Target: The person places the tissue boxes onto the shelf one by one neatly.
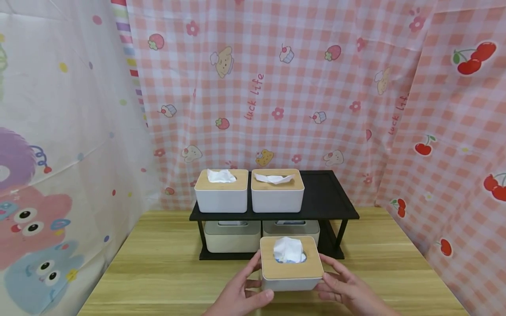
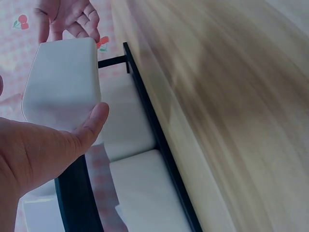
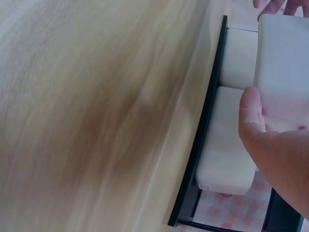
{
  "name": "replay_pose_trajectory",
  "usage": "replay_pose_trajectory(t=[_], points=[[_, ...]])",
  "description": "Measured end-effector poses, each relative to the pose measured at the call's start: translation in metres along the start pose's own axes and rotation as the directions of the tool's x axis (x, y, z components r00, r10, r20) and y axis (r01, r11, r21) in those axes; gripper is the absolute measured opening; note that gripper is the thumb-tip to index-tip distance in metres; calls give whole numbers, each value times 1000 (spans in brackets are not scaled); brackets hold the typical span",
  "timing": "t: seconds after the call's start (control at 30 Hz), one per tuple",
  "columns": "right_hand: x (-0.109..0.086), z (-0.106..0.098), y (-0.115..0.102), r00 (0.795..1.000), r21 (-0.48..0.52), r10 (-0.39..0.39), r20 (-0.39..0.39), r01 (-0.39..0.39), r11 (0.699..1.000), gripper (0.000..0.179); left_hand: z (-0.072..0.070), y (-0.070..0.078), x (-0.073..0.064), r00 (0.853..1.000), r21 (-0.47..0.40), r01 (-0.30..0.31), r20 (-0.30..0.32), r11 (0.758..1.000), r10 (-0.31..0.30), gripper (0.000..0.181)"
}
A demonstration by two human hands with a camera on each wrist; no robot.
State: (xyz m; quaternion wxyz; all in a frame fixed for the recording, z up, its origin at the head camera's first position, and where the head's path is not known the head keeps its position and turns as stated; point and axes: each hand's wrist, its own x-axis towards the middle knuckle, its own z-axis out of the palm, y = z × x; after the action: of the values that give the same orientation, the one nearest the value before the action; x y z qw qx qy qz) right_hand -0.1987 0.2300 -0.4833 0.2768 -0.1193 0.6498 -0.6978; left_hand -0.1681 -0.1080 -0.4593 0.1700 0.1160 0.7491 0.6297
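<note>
Between my two hands I hold a white tissue box [image 1: 292, 285] with a wood-coloured lid and a white tissue sticking out of its opening. My left hand [image 1: 243, 287] grips its left side, and my right hand [image 1: 341, 285] grips the right side. The box is in front of a black two-tier rack [image 1: 330, 193], overlapping the lower tier in the head view. Its plain white face shows in the left wrist view, with the left thumb [image 2: 94, 123] against it. In the right wrist view the right thumb [image 3: 251, 111] lies along the box's edge.
Two similar tissue boxes, one at left [image 1: 222, 201] and one beside it [image 1: 277, 201], stand on the rack's top tier. Two beige tissue boxes [image 1: 232, 240] occupy the lower tier. A wooden table [image 1: 158, 263] supports the rack; patterned curtains [image 1: 300, 87] hang around it.
</note>
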Motion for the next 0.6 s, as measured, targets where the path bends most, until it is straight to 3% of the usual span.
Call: replay_pose_trajectory(t=[0.27,0.6], points=[[-9,-10,-8,1000,-9,-3,-2,3,1000,72,7,7,3,995,-5,-99,33,995,99,93],[-22,-19,-22,999,-22,-18,-29,17,1000,71,16,25,8,996,32,-91,23,995,90,96]])
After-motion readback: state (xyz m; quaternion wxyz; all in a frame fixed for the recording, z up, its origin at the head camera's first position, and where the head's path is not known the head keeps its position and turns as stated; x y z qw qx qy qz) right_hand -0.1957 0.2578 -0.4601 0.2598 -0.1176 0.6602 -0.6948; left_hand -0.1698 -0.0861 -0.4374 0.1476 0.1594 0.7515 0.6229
